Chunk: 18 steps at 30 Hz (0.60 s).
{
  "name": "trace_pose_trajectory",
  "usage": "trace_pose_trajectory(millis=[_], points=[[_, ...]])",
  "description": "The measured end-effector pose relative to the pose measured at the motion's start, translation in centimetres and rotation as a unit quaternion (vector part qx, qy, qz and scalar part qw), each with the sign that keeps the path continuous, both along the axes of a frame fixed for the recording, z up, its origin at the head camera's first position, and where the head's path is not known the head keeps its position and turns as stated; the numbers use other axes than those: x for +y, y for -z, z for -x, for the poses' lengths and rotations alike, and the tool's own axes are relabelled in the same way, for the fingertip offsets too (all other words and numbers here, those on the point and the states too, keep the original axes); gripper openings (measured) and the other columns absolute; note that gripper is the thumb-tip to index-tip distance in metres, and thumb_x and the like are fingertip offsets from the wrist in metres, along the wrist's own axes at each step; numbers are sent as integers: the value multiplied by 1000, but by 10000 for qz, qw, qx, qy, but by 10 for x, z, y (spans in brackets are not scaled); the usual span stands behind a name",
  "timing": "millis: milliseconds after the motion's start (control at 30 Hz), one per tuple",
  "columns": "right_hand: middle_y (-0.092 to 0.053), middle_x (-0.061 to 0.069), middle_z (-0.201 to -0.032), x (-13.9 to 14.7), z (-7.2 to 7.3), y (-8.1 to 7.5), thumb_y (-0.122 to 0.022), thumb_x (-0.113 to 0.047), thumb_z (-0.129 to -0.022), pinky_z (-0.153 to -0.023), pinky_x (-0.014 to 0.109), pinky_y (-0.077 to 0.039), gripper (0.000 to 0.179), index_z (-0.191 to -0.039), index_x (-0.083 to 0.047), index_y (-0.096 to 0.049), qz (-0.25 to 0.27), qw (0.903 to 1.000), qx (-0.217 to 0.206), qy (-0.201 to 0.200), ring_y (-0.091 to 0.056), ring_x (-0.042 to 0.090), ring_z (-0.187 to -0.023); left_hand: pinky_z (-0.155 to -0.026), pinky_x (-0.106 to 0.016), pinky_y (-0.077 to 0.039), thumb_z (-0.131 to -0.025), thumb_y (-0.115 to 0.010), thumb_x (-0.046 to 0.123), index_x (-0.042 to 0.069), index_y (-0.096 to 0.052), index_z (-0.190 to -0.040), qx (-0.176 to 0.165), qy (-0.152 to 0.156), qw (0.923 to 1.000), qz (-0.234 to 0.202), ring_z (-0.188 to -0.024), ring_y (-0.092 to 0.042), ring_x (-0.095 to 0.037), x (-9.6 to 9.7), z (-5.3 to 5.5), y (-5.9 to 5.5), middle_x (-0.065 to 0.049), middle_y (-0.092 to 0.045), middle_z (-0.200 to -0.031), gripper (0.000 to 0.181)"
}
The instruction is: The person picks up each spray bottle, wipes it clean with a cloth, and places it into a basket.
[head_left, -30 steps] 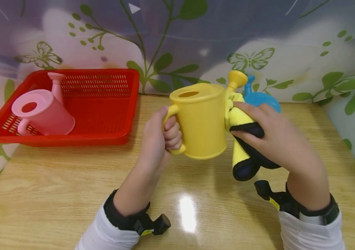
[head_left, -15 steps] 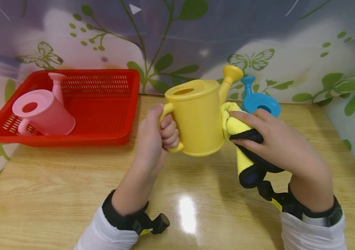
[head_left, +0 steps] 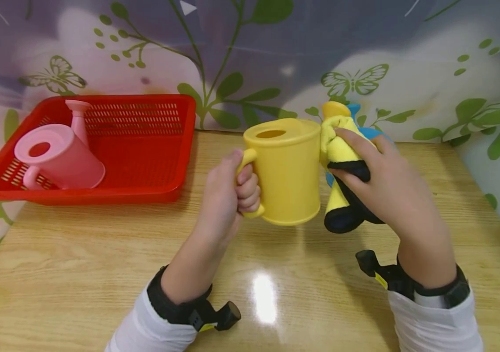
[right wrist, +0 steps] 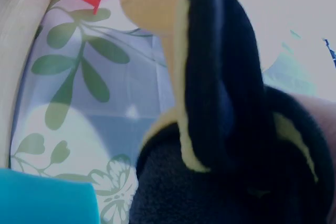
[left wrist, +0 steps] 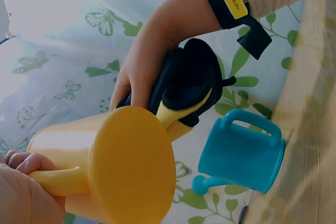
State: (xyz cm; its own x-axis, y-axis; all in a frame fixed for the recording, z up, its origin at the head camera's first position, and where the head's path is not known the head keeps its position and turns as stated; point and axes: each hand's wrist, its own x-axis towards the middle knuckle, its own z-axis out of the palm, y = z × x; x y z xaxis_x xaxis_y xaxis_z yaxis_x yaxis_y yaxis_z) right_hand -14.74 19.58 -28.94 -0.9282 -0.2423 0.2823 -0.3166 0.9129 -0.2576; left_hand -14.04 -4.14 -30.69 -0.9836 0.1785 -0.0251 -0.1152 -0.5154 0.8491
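In the head view my left hand (head_left: pixel 228 193) grips the handle of a yellow watering can (head_left: pixel 287 176), held upright above the table. My right hand (head_left: pixel 390 181) holds a bunched yellow and black cloth (head_left: pixel 342 146) against the can's spout side. The cloth covers most of the spout, and only the yellow sprinkler head shows above it. One corner of the cloth hangs down under the right hand. From the left wrist, the can's round base (left wrist: pixel 134 166) faces the camera, with the cloth (left wrist: pixel 186 87) behind it. Dark cloth (right wrist: pixel 220 103) fills much of the right wrist view.
A red basket (head_left: pixel 144 195) stands at the left, with a pink watering can (head_left: pixel 62 159) tilted inside it. Behind the right hand is a blue watering can (head_left: pixel 375 133), mostly hidden; the left wrist view shows its body (left wrist: pixel 241 153). A printed curtain backs the wooden table (head_left: pixel 100 274).
The right hand and cloth went down the spout, then back up near the sprinkler head. The yellow can shifted slightly left and up, then returned right and down.
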Motion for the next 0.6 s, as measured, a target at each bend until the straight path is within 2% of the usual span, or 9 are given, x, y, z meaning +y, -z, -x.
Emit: trace_pose_trajectory(millis=[133, 300, 467, 600], points=[[-47, 23, -105, -1, 1, 2, -72, -28, -88, -48, 50, -41, 63, -144, -26, -43, 81, 9986, 462, 247, -52, 36, -64, -39, -20, -15, -102, -32, 26, 14, -26, -61, 64, 34, 10000, 46, -37, -21, -4, 1, -1, 1, 9, -24, -45, 43], [-47, 26, -108, 3, 2, 2, -71, -28, -88, -49, 53, -41, 63, -144, -27, -42, 205, 9957, 701, 576, -52, 41, -69, -40, -20, -15, -101, -34, 27, 14, -26, -61, 46, -44, 9999, 159, -38, -20, -4, 0, 0, 3, 10, -25, -45, 43], [-46, 28, -112, 11, 3, -1, -69, -31, -90, -56, 59, -41, 63, -146, -29, -39, 369, 9937, 592, 874, -52, 46, -80, -41, -20, -17, -100, -38, 27, 13, -29, -62, 31, -176, 9977, 654, -40, -22, -6, -1, 1, 3, 8, -26, -46, 42], [-47, 28, -113, 16, 3, -6, -67, -31, -91, -65, 63, -40, 63, -147, -31, -37, 556, 9932, 431, 928, -50, 48, -89, -43, -22, -19, -99, -46, 25, 10, -32, -62, 185, -329, 9916, 1236, -43, -23, -11, -3, 1, 4, 4, -28, -47, 42]])
